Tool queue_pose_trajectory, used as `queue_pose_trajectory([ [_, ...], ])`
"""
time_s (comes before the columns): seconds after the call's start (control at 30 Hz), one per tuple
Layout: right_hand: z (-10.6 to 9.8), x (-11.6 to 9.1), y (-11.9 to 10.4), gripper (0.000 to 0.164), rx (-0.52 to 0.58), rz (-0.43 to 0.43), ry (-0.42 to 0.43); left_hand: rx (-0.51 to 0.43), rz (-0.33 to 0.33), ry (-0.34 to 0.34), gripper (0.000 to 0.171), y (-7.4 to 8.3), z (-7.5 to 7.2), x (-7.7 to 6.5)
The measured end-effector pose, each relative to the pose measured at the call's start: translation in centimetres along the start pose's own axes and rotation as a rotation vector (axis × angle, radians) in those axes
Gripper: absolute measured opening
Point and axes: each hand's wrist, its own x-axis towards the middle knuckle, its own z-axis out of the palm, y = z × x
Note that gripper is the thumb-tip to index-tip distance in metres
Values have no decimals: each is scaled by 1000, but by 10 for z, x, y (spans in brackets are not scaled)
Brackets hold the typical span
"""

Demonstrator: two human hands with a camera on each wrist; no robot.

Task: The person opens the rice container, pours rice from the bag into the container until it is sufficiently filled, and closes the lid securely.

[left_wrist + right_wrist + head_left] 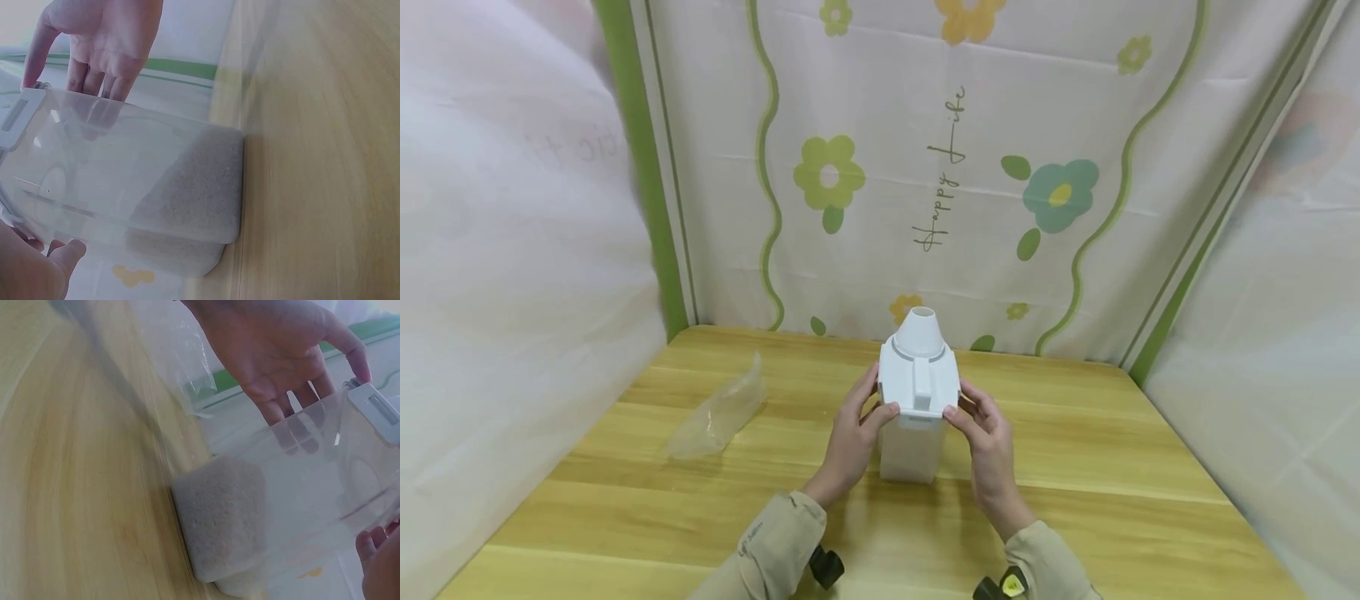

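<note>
A tall clear plastic storage container (912,454) stands on the wooden table, topped by a white lid (897,382) with a cone-shaped spout (920,335). Pale grains, like rice, (194,181) lie in its lower part, with a sloping surface in the left wrist view. My left hand (852,437) grips the lid's left edge, thumb on the near corner and fingers along the side. On the opposite side, my right hand (991,442) holds the lid's right edge in the same way. The fingertips at the far sides are partly hidden in the head view.
To the left on the wooden table (625,500) lies a crumpled clear plastic bag (718,417). A white curtain with printed flowers (880,250) hangs behind the table, and white fabric walls (512,292) rise at both sides.
</note>
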Motion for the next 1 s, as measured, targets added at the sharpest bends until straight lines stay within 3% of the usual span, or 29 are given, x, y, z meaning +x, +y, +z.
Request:
queue_pose_trajectory([
  [0.47, -5, -2, 1, 43, -2, -8, 12, 3, -18, -2, 67, -1, 7, -3],
  [0.73, -6, 0, -4, 45, -20, 15, -8, 19, -45, -19, 66, 3, 3, 0],
  [0.87, -13, 1, -12, 47, -89, 51, -46, 72, -96, -65, 69, 10, -3, 2],
  [1.0, -23, 0, -20, 46, -178, 43, -104, 202, -109, -123, 74, 20, -12, 0],
])
